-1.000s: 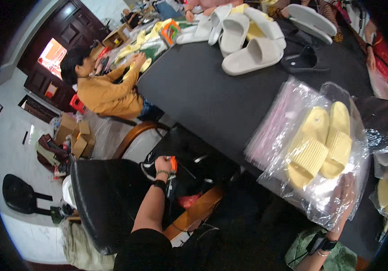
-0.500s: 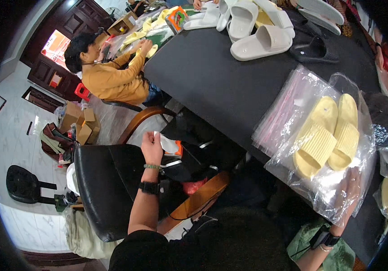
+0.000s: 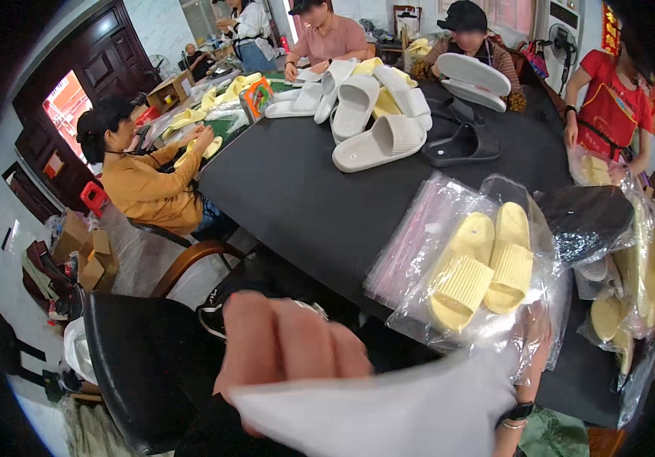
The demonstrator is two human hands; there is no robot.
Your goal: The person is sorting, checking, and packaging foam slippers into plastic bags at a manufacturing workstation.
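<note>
Close to the camera, my left hand (image 3: 297, 343) is closed with its fingers curled on a white tissue (image 3: 404, 407). The tissue hangs in a blurred sheet across the lower middle and covers part of my right forearm. A pair of yellow slide slippers (image 3: 461, 293), toes toward me, lies with a clear plastic bag (image 3: 544, 293) at the table's near edge. My right hand (image 3: 533, 335) is at the bag beside the slippers, seen through the plastic; its fingers are hidden. Under the slippers' left side is a stack of flat clear bags (image 3: 407, 236).
Grey slippers (image 3: 381, 145) and black slippers (image 3: 461, 145) are piled farther back on the black table (image 3: 289, 160). Bagged yellow slippers (image 3: 609, 316) lie at the right edge. A black chair (image 3: 129, 365) stands at left. Several people work around the table.
My left hand has risen from beside the chair toward the camera, bringing the white tissue. The view has tilted up, showing more people. My right hand remains at the bag.
</note>
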